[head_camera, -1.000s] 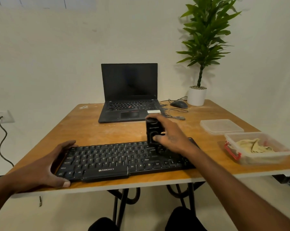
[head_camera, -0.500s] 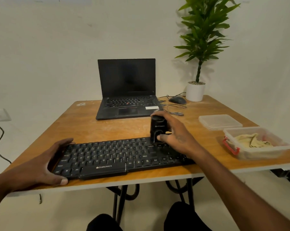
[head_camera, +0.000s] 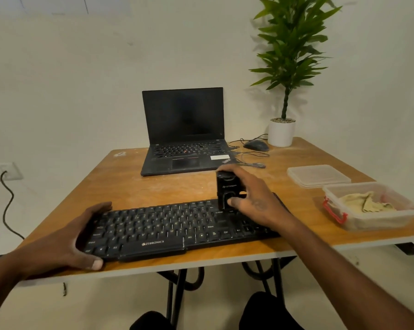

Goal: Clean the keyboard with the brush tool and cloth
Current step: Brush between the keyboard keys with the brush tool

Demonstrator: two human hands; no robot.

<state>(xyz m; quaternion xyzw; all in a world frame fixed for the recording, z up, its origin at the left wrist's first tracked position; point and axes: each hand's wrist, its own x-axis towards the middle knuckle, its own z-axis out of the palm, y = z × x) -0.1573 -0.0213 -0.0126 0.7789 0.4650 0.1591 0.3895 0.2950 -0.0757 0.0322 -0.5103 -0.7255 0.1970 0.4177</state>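
A black keyboard (head_camera: 167, 228) lies along the front edge of the wooden table (head_camera: 153, 189). My left hand (head_camera: 65, 244) grips the keyboard's left end, thumb on the front edge and fingers round the back. My right hand (head_camera: 253, 198) holds a black block-shaped brush tool (head_camera: 226, 188) upright, its lower end on the keys at the keyboard's upper right. A yellowish cloth (head_camera: 365, 203) lies crumpled in a clear plastic box (head_camera: 351, 220) at the right.
An open black laptop (head_camera: 184, 139) stands at the back of the table. A mouse (head_camera: 256, 145) with its cable and a potted plant (head_camera: 281, 132) are at the back right. The box's lid (head_camera: 318, 175) lies behind the box.
The brush tool in my right hand has shifted slightly right along the keyboard's top rows. The left hand stays on the keyboard's left end. My view has shifted a little.
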